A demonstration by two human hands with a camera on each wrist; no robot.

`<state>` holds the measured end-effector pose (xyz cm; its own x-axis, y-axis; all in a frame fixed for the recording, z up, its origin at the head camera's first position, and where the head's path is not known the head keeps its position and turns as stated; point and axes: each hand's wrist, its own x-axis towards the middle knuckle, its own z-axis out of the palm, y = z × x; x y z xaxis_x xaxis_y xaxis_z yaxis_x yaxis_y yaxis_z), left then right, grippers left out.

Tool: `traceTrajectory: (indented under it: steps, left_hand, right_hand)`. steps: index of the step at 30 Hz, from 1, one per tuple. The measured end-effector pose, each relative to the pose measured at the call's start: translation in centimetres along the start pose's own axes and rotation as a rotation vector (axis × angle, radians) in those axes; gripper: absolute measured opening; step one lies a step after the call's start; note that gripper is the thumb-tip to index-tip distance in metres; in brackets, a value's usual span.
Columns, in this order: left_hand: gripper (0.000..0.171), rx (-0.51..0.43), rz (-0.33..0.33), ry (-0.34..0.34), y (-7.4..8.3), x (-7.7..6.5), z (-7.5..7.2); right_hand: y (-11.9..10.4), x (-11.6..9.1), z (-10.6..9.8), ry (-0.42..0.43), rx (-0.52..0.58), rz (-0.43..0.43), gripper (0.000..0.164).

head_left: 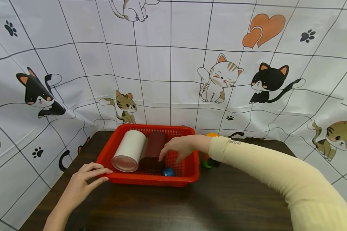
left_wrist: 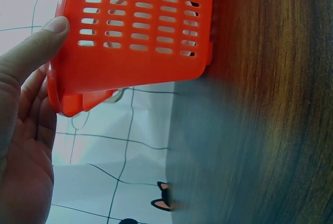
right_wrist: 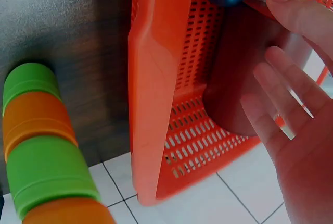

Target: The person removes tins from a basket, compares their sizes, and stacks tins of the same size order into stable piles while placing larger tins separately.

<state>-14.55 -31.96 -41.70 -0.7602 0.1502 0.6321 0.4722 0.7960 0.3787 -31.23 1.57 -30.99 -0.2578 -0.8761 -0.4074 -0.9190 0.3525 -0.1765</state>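
Note:
A red plastic basket point(head_left: 150, 183) stands on the dark table, and my left hand point(head_left: 85, 181) pinches its near left corner. In the left wrist view the thumb point(left_wrist: 56, 25) lies against the outer side of the rim, with fingers behind it. Inside lie a white cylinder point(head_left: 130, 146) and, beside it, a dark brown cylinder point(head_left: 155, 146). My right hand point(head_left: 180, 147) hovers over the brown cylinder, fingers spread and slightly bent; whether the fingertips touch it I cannot tell. A small shiny blue object point(head_left: 169, 172) sits in the basket's near right part.
To the right of the basket, green and orange cup-like pieces point(right_wrist: 49, 166) lie in a row on the table point(head_left: 234, 199), partly hidden by the right sleeve in the head view. A white sheet point(head_left: 185, 64) printed with cats hangs behind the table.

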Motion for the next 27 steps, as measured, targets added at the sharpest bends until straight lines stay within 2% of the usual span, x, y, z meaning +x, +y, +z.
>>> traceTrajectory:
  steps: [9,20,27]
  left_hand:
    - [0.046,-0.004,-0.002,-0.001,0.0,0.0,0.0]
    - [0.046,0.001,-0.024,-0.011,-0.1,0.0,-0.1]
    - [0.046,-0.008,-0.013,-0.008,-0.1,0.0,-0.1]
  right_hand:
    - [-0.3,1.1,0.8,-0.08,0.039,0.005,0.05]
    - [0.3,2.8,1.6,-0.169,0.11,0.019,0.059]
    - [0.3,3.8,2.1,-0.219,0.079,0.018,0.061]
